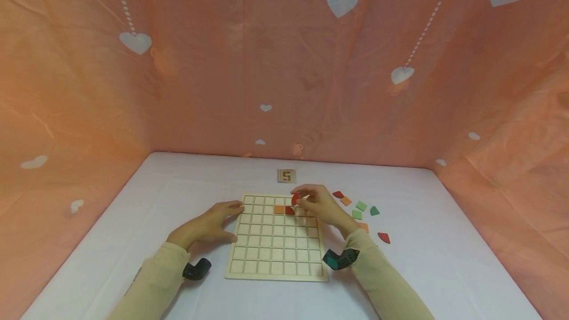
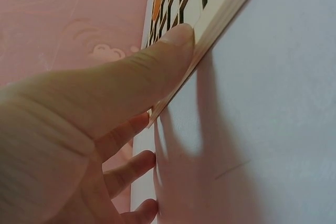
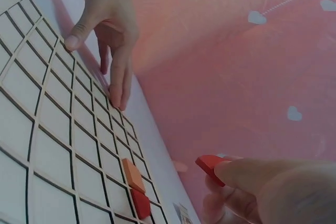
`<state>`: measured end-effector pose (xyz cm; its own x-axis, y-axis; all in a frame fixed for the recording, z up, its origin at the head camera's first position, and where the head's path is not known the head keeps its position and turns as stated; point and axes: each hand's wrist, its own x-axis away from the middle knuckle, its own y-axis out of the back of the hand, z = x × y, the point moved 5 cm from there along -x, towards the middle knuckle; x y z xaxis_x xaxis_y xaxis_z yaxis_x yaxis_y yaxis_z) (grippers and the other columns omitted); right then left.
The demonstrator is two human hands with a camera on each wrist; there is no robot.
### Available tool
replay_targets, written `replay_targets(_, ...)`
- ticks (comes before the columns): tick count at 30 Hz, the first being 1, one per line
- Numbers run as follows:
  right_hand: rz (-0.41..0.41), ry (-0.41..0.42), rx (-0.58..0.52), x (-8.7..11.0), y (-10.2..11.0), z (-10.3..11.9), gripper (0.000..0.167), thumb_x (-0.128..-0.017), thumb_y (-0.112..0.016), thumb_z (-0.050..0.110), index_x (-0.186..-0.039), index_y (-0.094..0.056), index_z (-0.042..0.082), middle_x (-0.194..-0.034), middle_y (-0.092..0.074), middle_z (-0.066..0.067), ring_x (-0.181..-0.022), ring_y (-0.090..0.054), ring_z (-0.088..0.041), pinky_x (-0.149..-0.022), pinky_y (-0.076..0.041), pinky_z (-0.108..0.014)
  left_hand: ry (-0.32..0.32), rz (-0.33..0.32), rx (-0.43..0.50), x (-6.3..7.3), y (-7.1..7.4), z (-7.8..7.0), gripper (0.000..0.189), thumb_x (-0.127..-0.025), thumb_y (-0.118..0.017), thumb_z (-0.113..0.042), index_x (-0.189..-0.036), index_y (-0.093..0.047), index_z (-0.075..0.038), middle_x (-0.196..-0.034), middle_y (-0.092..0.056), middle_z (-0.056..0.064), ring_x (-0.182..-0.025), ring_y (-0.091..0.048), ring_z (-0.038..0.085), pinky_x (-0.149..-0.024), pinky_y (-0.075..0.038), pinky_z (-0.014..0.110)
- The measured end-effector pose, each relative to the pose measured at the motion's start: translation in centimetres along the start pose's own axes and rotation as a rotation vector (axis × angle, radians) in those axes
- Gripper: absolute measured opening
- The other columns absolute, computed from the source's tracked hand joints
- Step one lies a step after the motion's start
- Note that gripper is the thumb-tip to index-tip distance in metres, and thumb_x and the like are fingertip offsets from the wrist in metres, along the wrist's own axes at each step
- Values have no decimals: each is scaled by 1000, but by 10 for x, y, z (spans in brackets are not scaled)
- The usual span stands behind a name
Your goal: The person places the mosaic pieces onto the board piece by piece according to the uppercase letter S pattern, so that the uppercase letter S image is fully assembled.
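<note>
A wooden grid board (image 1: 258,255) lies on the white table. My left hand (image 1: 211,223) is at the board's left edge, its thumb and a fingertip against the rim and its fingers loosely extended. Between thumb and fingers, my right hand (image 1: 321,205) pinches a red curved-edge tile (image 3: 211,167), held above the far rows of the board. Side by side in the second row from the far edge sit an orange square tile (image 1: 279,209) and a red tile (image 1: 290,210). The right hand covers the board's far right corner in the head view.
Right of the board lie loose tiles: a red quarter-round tile (image 1: 384,237), a dark green tile (image 1: 375,210), light green squares (image 1: 357,215) and orange ones (image 1: 345,201). Beyond the board is a small patterned card (image 1: 286,176). A pink curtain (image 1: 249,73) with hearts surrounds the table.
</note>
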<state>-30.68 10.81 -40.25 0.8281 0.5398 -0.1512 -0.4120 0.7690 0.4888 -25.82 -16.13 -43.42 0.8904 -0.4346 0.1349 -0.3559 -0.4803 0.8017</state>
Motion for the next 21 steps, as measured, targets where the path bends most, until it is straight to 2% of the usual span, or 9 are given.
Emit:
replay_targets(3,9,38,11,-5,-5,2,29,-97,-58,-2,-123,-63,-12,-111,-70,-29,-85,-71,-40,-72,-57,-20,6,-1,1,1,1,-1,80,-81,-83,-22,-149,-46,0,-163,-32,20,-151,-25,47,-124,-22,64)
replay_targets(7,19,75,37,-11,-12,4,27,-96,-60,-1,-120,-65,-13,-112,-70,-29,-93,-71,-35,-78,-56,-17,5,-4,-2,1,1,-2,80,-81,-83,-22,-149,-46,0,-163,-33,20,-151,-25,47,-124,-22,65)
replay_targets(14,40,115,92,-22,-26,4,25,-94,-63,-2,-116,-67,-12,-108,-71,-28,-92,-71,-30,-74,-55,-18,16,-3,7,0,0,0,81,-81,-83,-20,-149,-46,0,-164,-32,20,-152,-24,47,-124,-22,65)
replay_targets(21,38,51,108,-31,-34,2,25,-94,-62,-1,-117,-68,-9,-108,-73,-25,-92,-70,-26,-72,-54,-18,-6,-8,-5,-1,0,0,80,-81,-83,-20,-149,-46,1,-163,-33,21,-151,-25,47,-124,-22,64)
